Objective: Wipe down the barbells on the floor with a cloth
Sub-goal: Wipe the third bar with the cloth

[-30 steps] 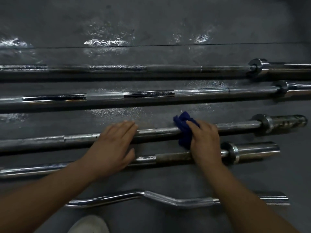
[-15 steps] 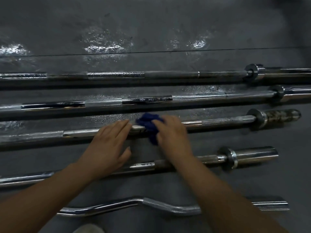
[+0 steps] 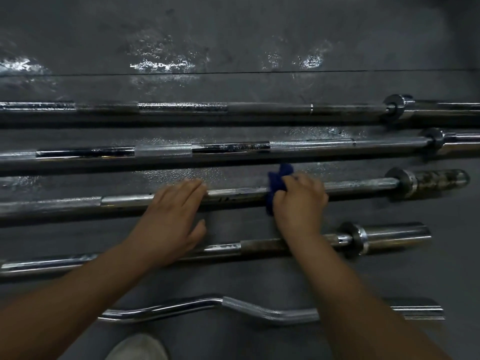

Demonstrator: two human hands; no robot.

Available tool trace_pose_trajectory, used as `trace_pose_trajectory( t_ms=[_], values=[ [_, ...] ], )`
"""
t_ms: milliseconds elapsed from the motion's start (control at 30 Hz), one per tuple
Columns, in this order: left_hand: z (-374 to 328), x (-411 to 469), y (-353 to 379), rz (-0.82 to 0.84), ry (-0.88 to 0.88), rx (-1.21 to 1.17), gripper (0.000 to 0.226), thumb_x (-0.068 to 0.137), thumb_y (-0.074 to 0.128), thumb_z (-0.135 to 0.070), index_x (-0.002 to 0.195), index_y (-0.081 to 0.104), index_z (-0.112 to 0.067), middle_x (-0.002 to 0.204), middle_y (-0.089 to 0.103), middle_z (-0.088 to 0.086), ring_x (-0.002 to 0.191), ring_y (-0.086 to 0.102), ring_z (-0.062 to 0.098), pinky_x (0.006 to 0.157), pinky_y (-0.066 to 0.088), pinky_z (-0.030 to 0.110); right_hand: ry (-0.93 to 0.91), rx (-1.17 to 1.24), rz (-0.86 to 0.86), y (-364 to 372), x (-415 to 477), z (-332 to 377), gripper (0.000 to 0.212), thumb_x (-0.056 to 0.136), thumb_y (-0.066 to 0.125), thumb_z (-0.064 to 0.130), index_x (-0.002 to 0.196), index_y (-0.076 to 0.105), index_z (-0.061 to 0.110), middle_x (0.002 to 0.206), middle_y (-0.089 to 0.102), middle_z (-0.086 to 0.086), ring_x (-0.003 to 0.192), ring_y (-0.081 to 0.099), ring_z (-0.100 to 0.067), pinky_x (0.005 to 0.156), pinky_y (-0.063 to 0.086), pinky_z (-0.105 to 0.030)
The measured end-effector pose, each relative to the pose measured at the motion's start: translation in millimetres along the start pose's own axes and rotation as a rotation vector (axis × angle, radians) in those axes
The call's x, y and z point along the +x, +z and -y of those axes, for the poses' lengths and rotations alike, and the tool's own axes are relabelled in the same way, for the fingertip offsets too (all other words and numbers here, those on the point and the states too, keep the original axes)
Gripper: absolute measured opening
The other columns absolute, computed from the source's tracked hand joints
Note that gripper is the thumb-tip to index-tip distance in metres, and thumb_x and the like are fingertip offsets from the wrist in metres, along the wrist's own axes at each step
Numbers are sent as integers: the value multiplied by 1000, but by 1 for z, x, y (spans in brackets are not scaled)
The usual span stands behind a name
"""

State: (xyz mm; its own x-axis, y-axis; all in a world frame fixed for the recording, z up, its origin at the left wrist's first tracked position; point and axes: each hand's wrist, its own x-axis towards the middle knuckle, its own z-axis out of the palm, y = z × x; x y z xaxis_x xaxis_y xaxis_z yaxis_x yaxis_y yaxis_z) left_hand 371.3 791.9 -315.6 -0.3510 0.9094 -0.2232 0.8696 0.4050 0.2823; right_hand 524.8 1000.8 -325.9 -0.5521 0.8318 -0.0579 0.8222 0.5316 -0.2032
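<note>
The right hand [image 3: 298, 201] grips a blue cloth [image 3: 276, 187] around the third barbell [image 3: 233, 194], the cloth bunched at its ten o'clock. The left hand [image 3: 172, 216] lies flat on the same bar at nine o'clock, fingers straight; the bar's left end is cut off, and the cloth's underside seems hidden.

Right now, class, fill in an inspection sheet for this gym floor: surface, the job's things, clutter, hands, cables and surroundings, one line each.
Surface: dark floor, glossy patches, one seam line across.
Job's things: five bars lie side by side: far barbell, second barbell, third barbell with a mottled sleeve end, fourth barbell, curl bar nearest. Blue cloth wrapped on the third barbell.
Clutter: nothing seen.
Hands: left hand rests flat on the third barbell; right hand grips the blue cloth round it.
Cables: nothing seen.
Surroundings: pale shoe tip at the bottom edge.
</note>
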Motion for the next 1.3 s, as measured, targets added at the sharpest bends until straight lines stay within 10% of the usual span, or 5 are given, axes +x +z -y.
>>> trace_pose_trajectory(
  t_ms=[133, 333, 600, 1033, 1300],
  values=[
    [-3, -4, 0, 4, 1, -20, 69, 83, 41, -43, 141, 48, -7, 147, 47, 13, 133, 46, 33, 111, 37, 51, -337, -58, 91, -1, -11, -4, 41, 73, 52, 25, 110, 69, 27, 108, 66, -2, 99, 56, -30, 83, 44, -42],
    [1, -15, 5, 2, -22, -32, 68, 83, 42, -43, 142, 46, -9, 148, 47, 11, 134, 45, 31, 112, 33, 46, 90, -59, -31, -9, -15, -43, 37, 79, 63, 11, 116, 68, 14, 110, 64, -13, 103, 49, -37, 85, 37, -43],
    [0, -18, 8, 14, -18, -45, 67, 82, 43, -43, 139, 50, -8, 145, 50, 13, 131, 48, 32, 110, 38, 48, -282, -254, 126, -7, -16, -51, 54, 68, 76, 27, 120, 60, 23, 116, 56, -7, 106, 49, -31, 87, 37, -43],
    [3, -11, 3, -35, -27, -45, 69, 84, 43, -43, 141, 49, -5, 148, 47, 13, 134, 46, 33, 109, 40, 54, 207, 418, -170, 5, 1, -23, 47, 85, 60, 8, 132, 56, 13, 134, 40, -13, 118, 45, -28, 100, 34, -28],
    [4, -8, 0, -68, -20, -59, 69, 84, 44, -42, 141, 48, -4, 148, 46, 14, 133, 46, 33, 109, 39, 52, -365, 232, 31, 21, 3, 51, 41, 73, 66, 10, 114, 66, 15, 118, 53, -13, 106, 50, -32, 88, 46, -35]
  ],
)
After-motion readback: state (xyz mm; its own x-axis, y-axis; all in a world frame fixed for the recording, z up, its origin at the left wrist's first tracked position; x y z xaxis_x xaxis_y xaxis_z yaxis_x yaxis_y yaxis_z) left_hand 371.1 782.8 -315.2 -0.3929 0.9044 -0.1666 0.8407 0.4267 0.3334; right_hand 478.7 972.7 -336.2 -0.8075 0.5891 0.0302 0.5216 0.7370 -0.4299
